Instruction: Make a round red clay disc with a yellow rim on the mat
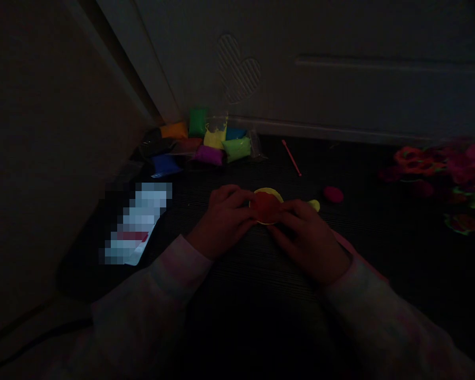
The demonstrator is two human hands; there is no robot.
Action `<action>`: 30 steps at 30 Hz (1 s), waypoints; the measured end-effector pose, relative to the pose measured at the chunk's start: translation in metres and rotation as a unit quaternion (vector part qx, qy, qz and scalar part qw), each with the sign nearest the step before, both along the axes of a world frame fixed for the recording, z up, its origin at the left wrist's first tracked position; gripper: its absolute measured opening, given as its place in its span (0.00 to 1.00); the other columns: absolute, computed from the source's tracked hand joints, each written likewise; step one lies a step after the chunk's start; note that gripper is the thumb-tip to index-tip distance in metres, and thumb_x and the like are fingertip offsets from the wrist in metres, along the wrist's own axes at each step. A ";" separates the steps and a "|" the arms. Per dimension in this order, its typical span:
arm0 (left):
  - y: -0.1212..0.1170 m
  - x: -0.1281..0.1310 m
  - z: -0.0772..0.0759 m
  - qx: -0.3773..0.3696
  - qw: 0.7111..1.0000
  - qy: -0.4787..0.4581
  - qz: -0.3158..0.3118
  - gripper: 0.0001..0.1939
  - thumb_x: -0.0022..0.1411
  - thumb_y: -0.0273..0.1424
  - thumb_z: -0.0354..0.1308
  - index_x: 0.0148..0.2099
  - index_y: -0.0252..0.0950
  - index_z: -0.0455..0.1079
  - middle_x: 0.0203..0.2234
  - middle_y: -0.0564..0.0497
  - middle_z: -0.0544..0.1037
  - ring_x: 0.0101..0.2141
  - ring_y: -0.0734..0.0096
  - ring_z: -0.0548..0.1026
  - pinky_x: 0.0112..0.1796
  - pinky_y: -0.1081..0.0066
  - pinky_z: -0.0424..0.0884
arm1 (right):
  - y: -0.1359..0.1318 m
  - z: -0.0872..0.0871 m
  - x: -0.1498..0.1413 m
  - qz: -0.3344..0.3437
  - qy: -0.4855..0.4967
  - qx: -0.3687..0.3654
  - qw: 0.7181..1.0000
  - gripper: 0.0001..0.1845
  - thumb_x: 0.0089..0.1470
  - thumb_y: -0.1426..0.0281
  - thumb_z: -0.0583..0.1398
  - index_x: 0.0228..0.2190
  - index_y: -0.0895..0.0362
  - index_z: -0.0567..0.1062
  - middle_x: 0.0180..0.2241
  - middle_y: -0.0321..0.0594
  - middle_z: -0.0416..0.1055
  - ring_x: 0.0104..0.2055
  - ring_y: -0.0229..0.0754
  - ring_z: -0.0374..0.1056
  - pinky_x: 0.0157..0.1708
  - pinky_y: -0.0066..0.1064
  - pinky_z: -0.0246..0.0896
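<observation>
The scene is very dark. My left hand (226,219) and my right hand (306,237) meet over a dark ribbed surface (253,274). Between their fingertips sits a flat red-orange clay disc (266,207), lying on a round yellow lid or mould (269,194) whose rim shows behind it. Both hands have curled fingers pressed on the disc's edges. A small yellow clay lump (314,205) peeks out past my right hand's knuckles, and a pink-red clay ball (333,194) lies further right.
Several coloured clay packets (206,143) are piled at the back by a white cabinet door (301,63). A thin pink stick tool (292,158) lies behind the hands. Finished bright clay flowers (439,169) sit at the right. A blurred white packet (136,221) lies left.
</observation>
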State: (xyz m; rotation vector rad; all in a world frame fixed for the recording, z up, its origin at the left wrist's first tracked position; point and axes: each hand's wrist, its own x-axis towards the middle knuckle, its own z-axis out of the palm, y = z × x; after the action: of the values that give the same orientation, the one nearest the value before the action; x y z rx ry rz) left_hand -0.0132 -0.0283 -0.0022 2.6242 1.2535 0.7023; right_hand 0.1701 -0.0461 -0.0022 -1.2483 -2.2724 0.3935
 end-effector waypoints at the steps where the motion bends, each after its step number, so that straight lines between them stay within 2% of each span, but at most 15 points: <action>1: 0.000 0.000 0.000 0.002 1.000 0.002 -0.002 0.04 0.54 0.30 0.55 0.32 0.39 0.71 0.39 0.52 0.71 0.42 0.63 0.60 0.41 0.61 0.57 | 0.000 0.000 0.000 -0.001 0.001 0.000 1.000 0.08 0.47 0.74 0.56 0.33 0.57 0.71 0.35 0.43 0.65 0.38 0.43 0.61 0.37 0.38 0.61; 7: -0.001 -0.002 0.001 0.014 1.000 0.008 0.000 0.08 0.52 0.30 0.56 0.38 0.38 0.69 0.42 0.50 0.69 0.44 0.62 0.59 0.43 0.62 0.57 | 0.000 0.001 -0.001 0.000 0.005 -0.005 1.000 0.08 0.48 0.75 0.56 0.34 0.58 0.71 0.35 0.43 0.65 0.38 0.42 0.61 0.38 0.37 0.60; 13: -0.001 0.000 0.000 0.035 0.999 0.040 0.002 0.06 0.56 0.30 0.53 0.36 0.39 0.70 0.41 0.51 0.70 0.43 0.63 0.60 0.42 0.62 0.57 | 0.001 0.001 -0.001 0.003 0.010 -0.006 1.000 0.08 0.48 0.75 0.56 0.33 0.61 0.72 0.35 0.44 0.65 0.38 0.42 0.61 0.38 0.36 0.60; 18: -0.002 0.002 0.000 0.057 0.996 0.063 -0.002 0.06 0.57 0.30 0.51 0.36 0.38 0.69 0.39 0.52 0.71 0.42 0.64 0.61 0.41 0.63 0.57 | 0.001 -0.001 0.000 0.002 0.009 -0.007 1.000 0.08 0.48 0.74 0.56 0.34 0.58 0.71 0.35 0.43 0.65 0.38 0.42 0.61 0.37 0.36 0.61; 30: -0.003 0.003 0.002 0.018 1.000 0.014 -0.003 0.07 0.55 0.32 0.54 0.36 0.42 0.71 0.42 0.52 0.70 0.44 0.63 0.60 0.43 0.61 0.56 | 0.002 -0.002 0.000 -0.002 0.012 -0.002 1.000 0.07 0.47 0.74 0.56 0.32 0.57 0.71 0.35 0.42 0.65 0.38 0.42 0.61 0.37 0.37 0.61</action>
State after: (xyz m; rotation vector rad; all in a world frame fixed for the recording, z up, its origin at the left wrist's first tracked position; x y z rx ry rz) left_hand -0.0101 -0.0311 -0.0005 2.6749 1.2508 0.6947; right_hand 0.1700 -0.0445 -0.0041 -1.2442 -2.2497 0.4105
